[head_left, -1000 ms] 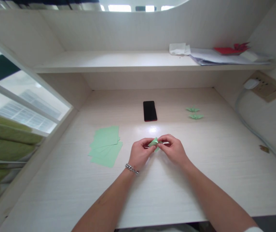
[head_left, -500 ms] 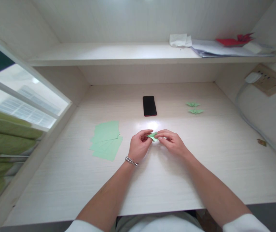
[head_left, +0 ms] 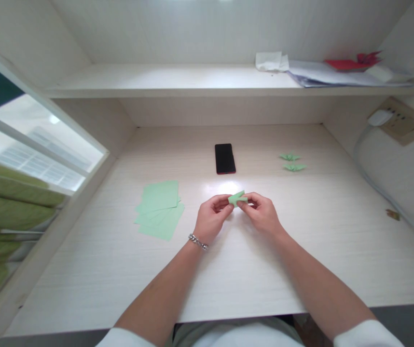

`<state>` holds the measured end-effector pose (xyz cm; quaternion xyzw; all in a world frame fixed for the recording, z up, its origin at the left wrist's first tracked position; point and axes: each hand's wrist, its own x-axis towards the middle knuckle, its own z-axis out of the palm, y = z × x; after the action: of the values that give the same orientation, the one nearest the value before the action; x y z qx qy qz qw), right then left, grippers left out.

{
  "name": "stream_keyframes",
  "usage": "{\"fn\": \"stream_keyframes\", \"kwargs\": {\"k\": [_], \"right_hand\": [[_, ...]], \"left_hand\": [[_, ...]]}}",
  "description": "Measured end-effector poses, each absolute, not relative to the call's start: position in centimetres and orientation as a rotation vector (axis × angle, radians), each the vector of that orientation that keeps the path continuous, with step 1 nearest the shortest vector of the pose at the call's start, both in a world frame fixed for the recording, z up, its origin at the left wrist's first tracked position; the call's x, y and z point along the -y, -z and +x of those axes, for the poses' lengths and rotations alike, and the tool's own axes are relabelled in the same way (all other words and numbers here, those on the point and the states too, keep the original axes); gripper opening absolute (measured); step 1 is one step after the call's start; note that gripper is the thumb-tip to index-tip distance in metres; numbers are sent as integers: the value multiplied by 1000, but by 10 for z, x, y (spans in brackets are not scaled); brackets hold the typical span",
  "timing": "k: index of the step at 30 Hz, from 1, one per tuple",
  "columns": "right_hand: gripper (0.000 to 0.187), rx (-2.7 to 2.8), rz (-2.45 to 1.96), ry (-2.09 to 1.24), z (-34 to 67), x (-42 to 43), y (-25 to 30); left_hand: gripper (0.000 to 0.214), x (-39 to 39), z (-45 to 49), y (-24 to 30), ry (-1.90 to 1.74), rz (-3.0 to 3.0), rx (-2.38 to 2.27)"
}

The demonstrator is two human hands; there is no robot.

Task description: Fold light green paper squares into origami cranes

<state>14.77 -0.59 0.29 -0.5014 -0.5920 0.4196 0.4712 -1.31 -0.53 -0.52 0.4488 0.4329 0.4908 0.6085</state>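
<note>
A small folded piece of green paper (head_left: 237,197) is pinched between my two hands, just above the desk. My left hand (head_left: 212,214) grips its left end between thumb and fingers. On the other side, my right hand (head_left: 261,212) holds the right end, its thumb pressed on the lower edge. The paper has a slanted fold at the top and a flat strip toward the right. Fingertips hide part of it. Left of my hands lies a loose stack of green paper sheets (head_left: 159,207).
Beyond my hands a black phone (head_left: 225,158) lies on the desk (head_left: 228,274). Two folded green paper cranes (head_left: 294,167) sit at the back right. A shelf (head_left: 192,79) above bears papers (head_left: 330,72) and a red folded item (head_left: 368,59). A cable (head_left: 364,176) runs down the right wall.
The folded green paper has been turned and lifted slightly, now showing a slanted flap and a flat strip. My fingers have shifted their hold on it, the hands staying in nearly the same place.
</note>
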Motion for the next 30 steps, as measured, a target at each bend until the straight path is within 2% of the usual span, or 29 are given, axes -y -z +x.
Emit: {"fn": "stream_keyframes", "kwargs": {"k": [4,17,22,27,30], "right_hand": [[19,1394,-1192,-1048,149,5,-3],[10,1784,-1120,-909,149,10,-11],[23,1921,-1015,-936,154,11,-21],[31,1677,-963,-1172,159,8,-15],[20,1571,-1074,-1045,157,8,-11]], "left_hand": [[36,6,-12,3,-993,806,-837],[34,4,-13,5,-1087,681,-813],[30,1,-18,4,-1084,636,-805],[30,-1,-22,2,-1064,622,-805],[31,0,-22,1,-1011,663,-838]]}}
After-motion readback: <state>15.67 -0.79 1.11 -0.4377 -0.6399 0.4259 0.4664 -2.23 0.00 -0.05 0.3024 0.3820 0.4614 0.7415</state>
